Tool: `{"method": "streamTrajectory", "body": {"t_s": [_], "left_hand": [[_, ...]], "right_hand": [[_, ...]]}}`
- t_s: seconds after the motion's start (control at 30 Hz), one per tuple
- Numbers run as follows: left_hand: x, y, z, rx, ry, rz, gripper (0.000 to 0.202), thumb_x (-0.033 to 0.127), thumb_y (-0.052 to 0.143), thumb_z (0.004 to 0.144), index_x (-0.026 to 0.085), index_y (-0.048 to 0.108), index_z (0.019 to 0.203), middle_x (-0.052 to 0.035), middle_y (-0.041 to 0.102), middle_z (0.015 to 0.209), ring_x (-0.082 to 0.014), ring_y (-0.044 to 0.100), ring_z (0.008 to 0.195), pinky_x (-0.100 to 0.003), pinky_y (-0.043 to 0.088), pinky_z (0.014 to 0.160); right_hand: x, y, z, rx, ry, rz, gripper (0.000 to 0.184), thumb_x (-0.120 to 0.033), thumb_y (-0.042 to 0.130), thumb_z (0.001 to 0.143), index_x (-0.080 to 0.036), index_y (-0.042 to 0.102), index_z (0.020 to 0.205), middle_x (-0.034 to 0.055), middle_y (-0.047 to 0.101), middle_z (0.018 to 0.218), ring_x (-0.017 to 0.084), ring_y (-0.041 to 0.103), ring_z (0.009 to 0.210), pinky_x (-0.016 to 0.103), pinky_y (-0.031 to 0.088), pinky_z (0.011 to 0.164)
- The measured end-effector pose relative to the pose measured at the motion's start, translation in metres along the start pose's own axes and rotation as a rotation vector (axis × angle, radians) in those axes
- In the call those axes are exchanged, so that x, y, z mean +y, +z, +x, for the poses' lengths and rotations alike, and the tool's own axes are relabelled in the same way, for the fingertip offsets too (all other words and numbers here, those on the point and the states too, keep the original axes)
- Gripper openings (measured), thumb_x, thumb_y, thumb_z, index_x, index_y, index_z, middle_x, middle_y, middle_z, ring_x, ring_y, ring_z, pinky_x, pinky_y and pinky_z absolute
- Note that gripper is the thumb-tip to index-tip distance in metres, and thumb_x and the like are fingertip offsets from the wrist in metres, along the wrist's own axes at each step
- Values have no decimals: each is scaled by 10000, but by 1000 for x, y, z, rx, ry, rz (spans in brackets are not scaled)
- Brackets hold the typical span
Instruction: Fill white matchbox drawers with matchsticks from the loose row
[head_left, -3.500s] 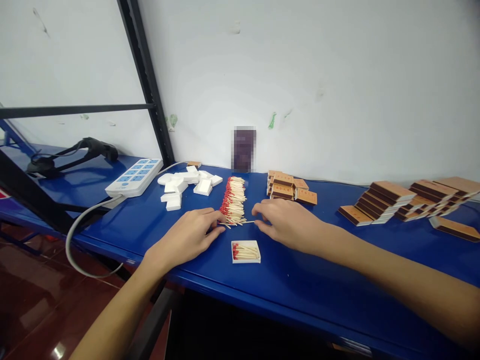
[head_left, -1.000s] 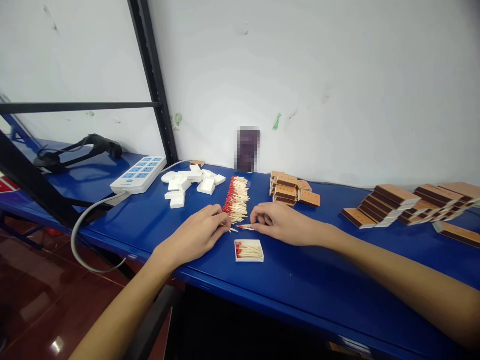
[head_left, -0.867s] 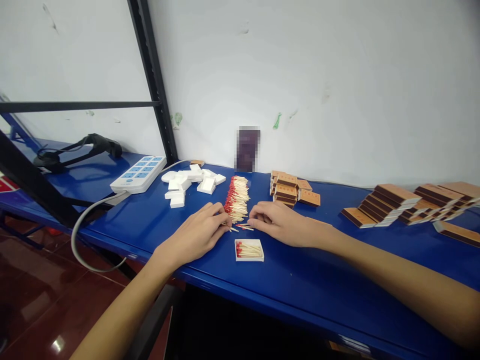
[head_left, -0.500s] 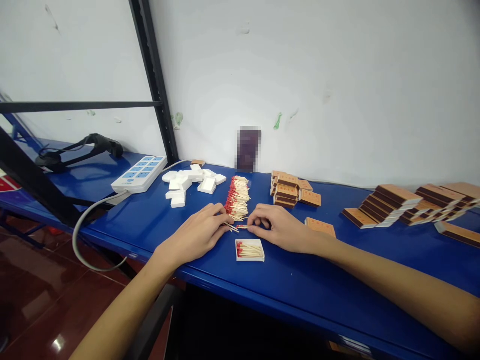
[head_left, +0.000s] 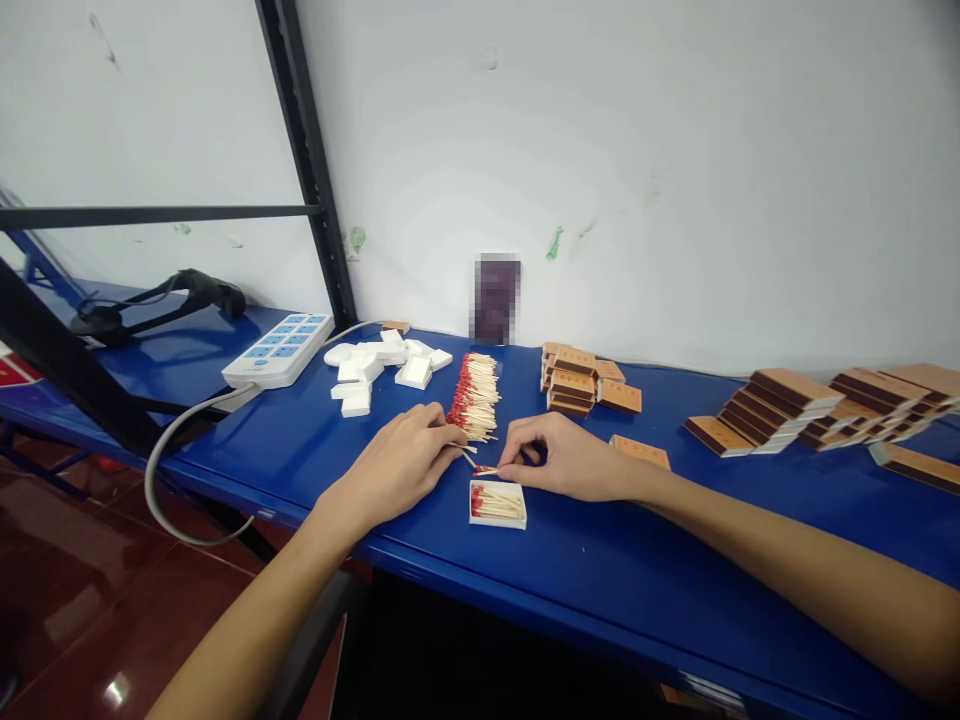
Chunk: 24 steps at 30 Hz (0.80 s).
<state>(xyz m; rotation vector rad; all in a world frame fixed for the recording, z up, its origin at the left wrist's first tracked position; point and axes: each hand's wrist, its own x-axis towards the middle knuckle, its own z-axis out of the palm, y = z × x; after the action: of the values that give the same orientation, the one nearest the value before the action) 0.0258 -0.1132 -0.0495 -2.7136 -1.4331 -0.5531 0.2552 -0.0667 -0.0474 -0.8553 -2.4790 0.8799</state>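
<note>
My left hand (head_left: 411,448) is closed, with matchsticks poking out from between its thumb and fingertips. My right hand (head_left: 551,455) pinches a few red-tipped matches (head_left: 486,470), their heads pointing left. Right below these matches lies a white matchbox tray (head_left: 498,525), partly filled with matches (head_left: 501,502) whose red heads are at its left end. Just beyond both hands, a long pile of loose matches (head_left: 477,395) runs back toward the wall, red heads to the left. How many sticks each hand holds is hidden by the fingers.
White empty-looking trays (head_left: 360,368) are heaped at the back left, beside a power strip (head_left: 279,350). Matchboxes (head_left: 574,380) are piled behind my right hand, and more matchbox stacks (head_left: 795,395) stand at the right. A single matchbox (head_left: 640,452) lies by my right wrist.
My right hand has come slightly nearer to the tray, bringing its matches down to just above the tray's back edge. The left hand has barely moved, still gripping its sticks.
</note>
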Motion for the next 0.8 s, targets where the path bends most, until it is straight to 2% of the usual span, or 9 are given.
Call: {"method": "streamTrajectory", "body": {"t_s": [0.2, 0.37, 0.43, 0.57, 0.67, 0.8], "left_hand": [[1, -1, 2, -21, -11, 26, 247, 241, 422, 988, 191, 663, 1000, -54, 571, 902, -210, 560, 873, -332, 450, 768], [3, 1, 3, -23, -18, 41, 272, 242, 395, 997, 176, 658, 989, -66, 581, 926, -216, 562, 882, -338, 455, 778], [4, 1, 4, -26, -11, 63, 270, 239, 391, 996, 171, 652, 979, -66, 585, 921, -218, 568, 880, -342, 455, 781], [6, 0, 6, -45, 10, 79, 258, 238, 391, 997, 179, 640, 964, -55, 591, 894, -207, 582, 829, -338, 453, 762], [4, -1, 4, -49, 23, 46, 265, 213, 367, 1003, 190, 630, 1014, -50, 597, 899, -197, 590, 815, -324, 453, 754], [0, -3, 0, -8, -18, 27, 271, 195, 338, 1006, 189, 595, 1093, -59, 612, 939, -213, 598, 868, -344, 453, 794]], "right_hand": [[-5, -3, 0, -7, 16, -34, 91, -243, 654, 758, -161, 663, 720, -13, 582, 641, 102, 494, 576, 231, 398, 534], [-6, -10, -4, -147, 20, -39, 93, -240, 646, 763, -167, 659, 709, -8, 610, 653, 104, 498, 575, 230, 402, 526], [-6, -9, -4, -152, 9, -29, 109, -255, 649, 772, -166, 664, 712, -1, 624, 668, 108, 510, 585, 233, 415, 538], [-6, 4, 2, -14, -89, -71, 127, -266, 633, 814, -168, 694, 761, 5, 635, 706, 106, 535, 605, 227, 417, 557], [-6, 16, 11, 88, -164, -203, 133, -236, 613, 842, -174, 716, 784, 15, 652, 728, 109, 541, 627, 233, 408, 593], [-5, 24, 22, 179, -162, -302, 127, -213, 618, 849, -178, 717, 777, 17, 660, 727, 112, 533, 618, 241, 398, 607]]}}
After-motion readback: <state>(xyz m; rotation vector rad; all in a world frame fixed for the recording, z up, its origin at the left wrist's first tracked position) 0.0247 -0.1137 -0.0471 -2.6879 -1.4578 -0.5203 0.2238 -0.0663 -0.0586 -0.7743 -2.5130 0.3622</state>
